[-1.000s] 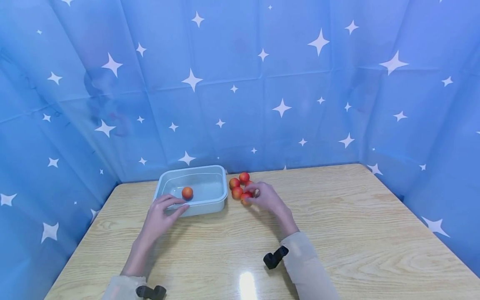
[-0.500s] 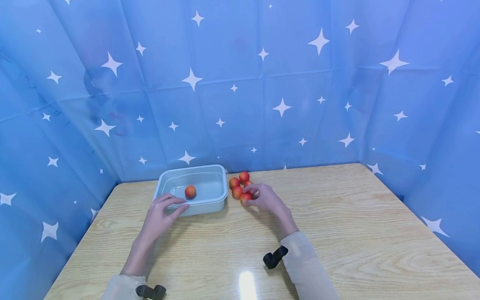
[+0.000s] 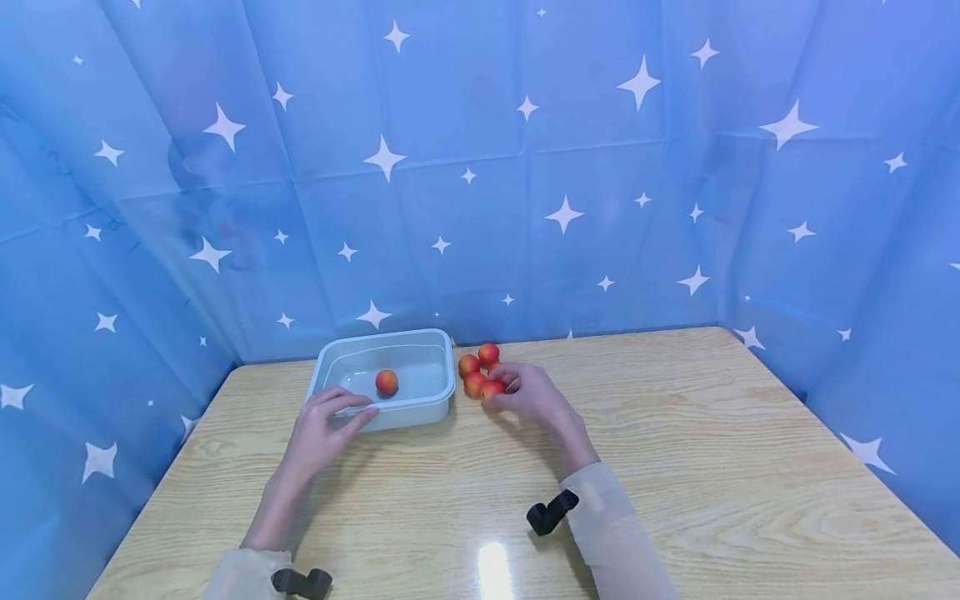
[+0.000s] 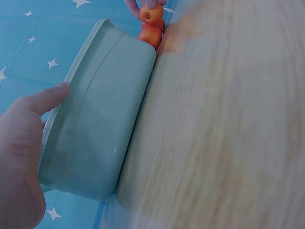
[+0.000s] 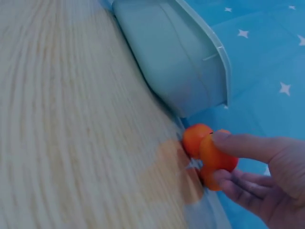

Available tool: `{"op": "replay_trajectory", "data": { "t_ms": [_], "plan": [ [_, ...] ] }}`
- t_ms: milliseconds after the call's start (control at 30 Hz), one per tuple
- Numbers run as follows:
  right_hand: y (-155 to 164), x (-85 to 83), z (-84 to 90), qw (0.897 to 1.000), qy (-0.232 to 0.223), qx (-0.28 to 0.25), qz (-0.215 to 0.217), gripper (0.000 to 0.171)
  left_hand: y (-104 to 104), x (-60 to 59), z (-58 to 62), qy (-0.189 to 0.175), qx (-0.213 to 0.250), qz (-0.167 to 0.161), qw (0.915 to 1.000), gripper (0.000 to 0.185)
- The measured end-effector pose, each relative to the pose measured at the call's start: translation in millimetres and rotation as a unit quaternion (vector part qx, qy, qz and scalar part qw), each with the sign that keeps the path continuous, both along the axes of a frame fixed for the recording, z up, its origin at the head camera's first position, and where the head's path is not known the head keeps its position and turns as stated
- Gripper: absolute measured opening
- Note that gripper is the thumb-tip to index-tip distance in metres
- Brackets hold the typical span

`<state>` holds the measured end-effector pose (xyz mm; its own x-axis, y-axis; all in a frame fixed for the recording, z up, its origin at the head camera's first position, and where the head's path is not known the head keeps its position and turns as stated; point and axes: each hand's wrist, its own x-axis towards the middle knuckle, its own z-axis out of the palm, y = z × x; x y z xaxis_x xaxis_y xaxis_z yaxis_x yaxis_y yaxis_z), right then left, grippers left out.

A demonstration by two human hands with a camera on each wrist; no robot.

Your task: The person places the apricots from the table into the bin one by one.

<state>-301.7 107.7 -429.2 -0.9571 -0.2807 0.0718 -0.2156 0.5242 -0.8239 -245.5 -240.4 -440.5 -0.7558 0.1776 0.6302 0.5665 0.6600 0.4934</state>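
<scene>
A pale blue-green plastic container [image 3: 435, 408] stands at the back left of the table. My left hand [image 3: 321, 425] pinches its near rim, the thumb outside and the fingers reaching over the edge. One round red-orange fruit [image 3: 386, 382] lies inside it. Just right of the container, my right hand [image 3: 536, 398] holds another such fruit [image 5: 217, 153] between thumb and fingers. Several more red-orange fruits [image 3: 468, 365] sit close together beyond it, one partly covered by the fingers. In the left wrist view, the held fruit [image 4: 151, 15] shows a small dark dimple.
The light wood table [image 3: 675, 450] spreads out in front and to the right. A blue curtain [image 3: 480, 217] with white stars hangs right behind the table's back edge and down both sides. Black wrist cameras [image 3: 551, 512] sit on both sleeves.
The fruit inside the container has rolled a little to the right. The fruit at my right fingers has shifted slightly upward in the head view. My left hand stays on the rim.
</scene>
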Motion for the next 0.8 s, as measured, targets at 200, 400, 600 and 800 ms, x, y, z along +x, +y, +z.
{"op": "replay_trajectory", "data": {
  "t_ms": [200, 400, 600, 800],
  "plan": [
    [0.3, -0.3, 5.4, 0.999, 0.016, -0.031, -0.009, 0.040, -0.2, -0.5, -0.6, 0.005, 0.002, -0.004, 1.0000, 0.017],
    [-1.2, -1.4, 14.9, 0.997, 0.068, -0.028, -0.006, 0.042, -0.3, -1.1, -0.8, 0.014, 0.003, -0.008, 0.9999, 0.017],
    [-3.5, 1.7, 24.9, 0.995, 0.100, -0.031, -0.004, 0.037, 0.4, 0.7, 0.6, 0.003, -0.002, 0.001, 1.0000, 0.017],
    [-8.3, 5.7, 33.4, 0.993, 0.113, -0.035, 0.003, 0.035, 0.0, -0.2, 0.0, 0.012, 0.003, -0.005, 0.9999, 0.017]
  ]
}}
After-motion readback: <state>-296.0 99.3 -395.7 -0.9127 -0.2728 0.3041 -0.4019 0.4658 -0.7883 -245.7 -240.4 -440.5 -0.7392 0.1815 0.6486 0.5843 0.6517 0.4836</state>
